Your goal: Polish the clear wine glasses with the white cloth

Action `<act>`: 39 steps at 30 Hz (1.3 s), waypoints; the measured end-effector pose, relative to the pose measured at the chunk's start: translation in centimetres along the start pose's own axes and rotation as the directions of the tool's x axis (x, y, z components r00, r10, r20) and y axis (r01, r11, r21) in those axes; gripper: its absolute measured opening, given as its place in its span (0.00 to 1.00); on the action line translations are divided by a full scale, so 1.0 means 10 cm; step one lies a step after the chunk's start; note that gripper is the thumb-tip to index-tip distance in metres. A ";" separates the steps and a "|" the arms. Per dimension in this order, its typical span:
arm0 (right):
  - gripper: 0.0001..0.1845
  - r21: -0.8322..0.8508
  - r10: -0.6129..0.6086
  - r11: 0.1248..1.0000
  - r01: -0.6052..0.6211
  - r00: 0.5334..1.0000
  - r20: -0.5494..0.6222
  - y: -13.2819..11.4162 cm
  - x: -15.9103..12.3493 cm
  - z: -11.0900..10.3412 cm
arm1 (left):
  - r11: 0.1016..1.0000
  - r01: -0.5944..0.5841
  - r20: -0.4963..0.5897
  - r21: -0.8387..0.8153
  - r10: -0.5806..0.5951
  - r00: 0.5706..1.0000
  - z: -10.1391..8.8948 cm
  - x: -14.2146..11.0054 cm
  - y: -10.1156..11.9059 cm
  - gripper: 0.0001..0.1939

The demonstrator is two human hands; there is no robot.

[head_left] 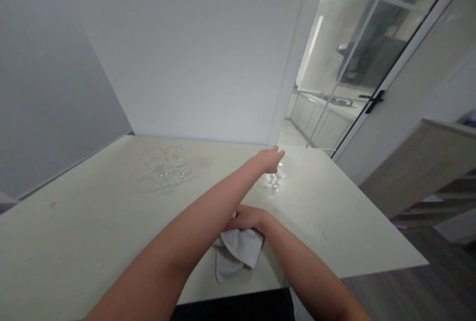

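The left hand (269, 159) is stretched out far over the pale tabletop (104, 222), its forearm crossing above and ahead of the right hand (247, 217). Its visible fingers point forward and look loosely extended; whether it grasps any glass cannot be told, because the hand covers part of what lies beneath it. Clear stemmed glassware (275, 185) stands right at this hand, showing just below it on the near side and past its fingertips on the right; where they touch, if they do, is hidden.

The right hand, nearer the body, has a light grey cloth (242, 249) bunched in its grasp. The folds spill out beneath the hand toward the table's near edge, while its fingertips pass out of sight behind the left forearm.

A second cluster of clear stemmed glasses (169, 170) stands well to the left of both hands, roughly as far forward as the left one.
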State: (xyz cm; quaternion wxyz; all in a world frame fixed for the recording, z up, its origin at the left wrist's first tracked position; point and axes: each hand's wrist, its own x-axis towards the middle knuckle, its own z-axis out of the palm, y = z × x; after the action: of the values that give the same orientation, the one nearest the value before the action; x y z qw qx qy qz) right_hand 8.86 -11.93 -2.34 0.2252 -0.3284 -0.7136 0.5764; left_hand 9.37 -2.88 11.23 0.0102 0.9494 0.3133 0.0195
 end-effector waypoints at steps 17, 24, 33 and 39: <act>0.25 -0.006 -0.074 0.997 0.074 0.996 0.053 0.09 0.04 -0.05 | 0.998 0.060 0.004 -0.004 -0.060 0.998 -0.07 0.19 0.03 0.26; 0.23 -0.004 -0.032 0.999 0.033 0.996 0.084 0.04 0.05 -0.04 | 0.994 0.081 -0.094 0.070 -0.074 0.993 -0.05 0.27 0.02 0.32; 0.28 -0.064 -0.077 0.995 0.081 0.995 0.061 0.14 0.08 -0.07 | 0.987 0.100 0.099 -0.126 -0.088 0.991 0.00 0.45 -0.01 0.24; 0.28 0.007 0.030 1.000 -0.030 0.999 0.023 0.03 0.00 -0.03 | 0.980 0.122 0.039 -0.155 -0.118 0.992 0.05 0.36 -0.13 0.13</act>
State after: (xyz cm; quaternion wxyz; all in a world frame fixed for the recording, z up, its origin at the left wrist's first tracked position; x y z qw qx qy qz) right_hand 9.08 -11.68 -2.61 0.2095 -0.3313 -0.7091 0.5861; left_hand 11.53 0.36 10.77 0.0906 0.9253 0.3672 0.0291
